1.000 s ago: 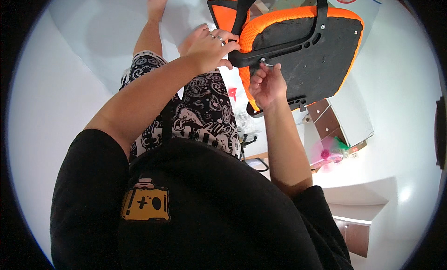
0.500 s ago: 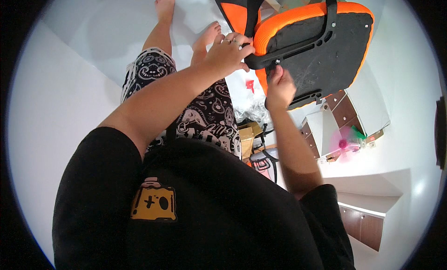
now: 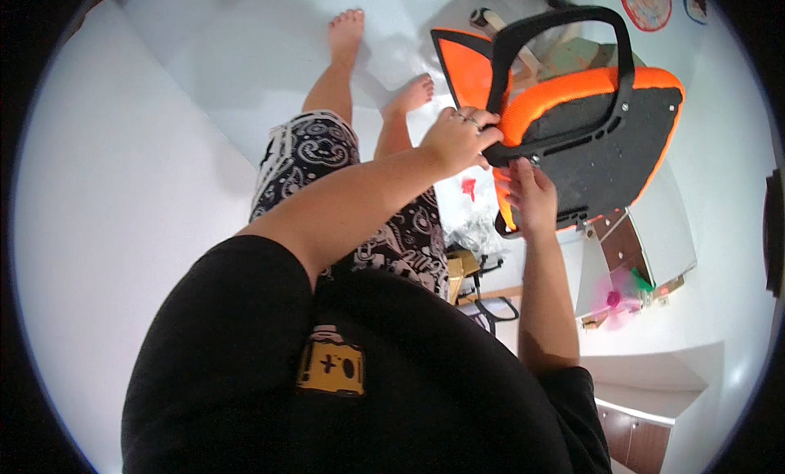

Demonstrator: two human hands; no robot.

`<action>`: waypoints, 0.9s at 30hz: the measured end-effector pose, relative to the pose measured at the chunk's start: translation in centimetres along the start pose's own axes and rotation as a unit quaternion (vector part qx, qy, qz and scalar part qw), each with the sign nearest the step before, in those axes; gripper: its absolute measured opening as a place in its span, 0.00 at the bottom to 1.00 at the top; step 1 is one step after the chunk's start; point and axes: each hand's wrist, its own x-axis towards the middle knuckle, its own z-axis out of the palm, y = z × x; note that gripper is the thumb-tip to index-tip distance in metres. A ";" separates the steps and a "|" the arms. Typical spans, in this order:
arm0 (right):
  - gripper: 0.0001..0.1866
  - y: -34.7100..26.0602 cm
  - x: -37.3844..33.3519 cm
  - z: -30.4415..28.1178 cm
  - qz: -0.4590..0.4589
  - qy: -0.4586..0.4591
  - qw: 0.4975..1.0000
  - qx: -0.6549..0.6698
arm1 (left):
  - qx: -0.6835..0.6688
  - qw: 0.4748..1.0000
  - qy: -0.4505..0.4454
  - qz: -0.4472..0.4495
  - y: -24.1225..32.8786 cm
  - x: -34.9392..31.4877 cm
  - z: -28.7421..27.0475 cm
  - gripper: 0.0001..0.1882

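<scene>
A: Where's the seat [image 3: 601, 159]?
B: Tipped underside-up over the floor [image 3: 204, 130], armrest [image 3: 564, 40] on top, so I reach its base.
A: Grips?
B: Left hand [image 3: 459, 139] wraps the armrest's end, steadying; right hand [image 3: 531, 197] clasps the seat's lower edge, bearing it.

The chair seat [image 3: 609, 159] shows orange mesh cloth edging a matt black, slightly rough underside; its armrest loop [image 3: 564, 24] is smooth black plastic. The floor [image 3: 237, 57] looks smooth, faintly glossy.
</scene>
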 end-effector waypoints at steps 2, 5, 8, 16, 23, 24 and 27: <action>0.24 0.0 1.5 -2.0 -0.075 0.032 0.942 -0.325 | -0.017 1.000 0.006 0.008 -0.2 -0.2 -0.2 0.27; 0.23 -3.6 -0.1 -0.9 -0.253 0.132 0.732 -0.618 | -0.015 1.000 0.016 0.004 -0.5 -0.4 -1.0 0.28; 0.22 -5.3 -1.0 0.1 -0.408 0.151 0.539 -0.721 | -0.015 1.000 0.020 0.001 -0.8 -0.6 -1.5 0.27; 0.18 -3.9 3.1 -0.5 -0.323 0.208 0.628 -0.677 | -0.008 0.998 0.068 0.015 -1.5 -1.0 -1.9 0.28; 0.19 0.1 2.7 0.1 0.141 0.069 0.875 0.457 | 0.019 0.997 0.066 0.017 -0.5 -0.3 -0.9 0.30; 0.20 0.0 2.5 0.5 0.125 0.075 0.877 0.458 | 0.022 0.998 0.052 0.015 -0.5 0.0 -1.0 0.29; 0.11 0.3 2.6 -1.0 0.050 0.103 0.938 0.327 | 0.024 1.000 0.010 0.018 -0.2 0.9 -1.1 0.29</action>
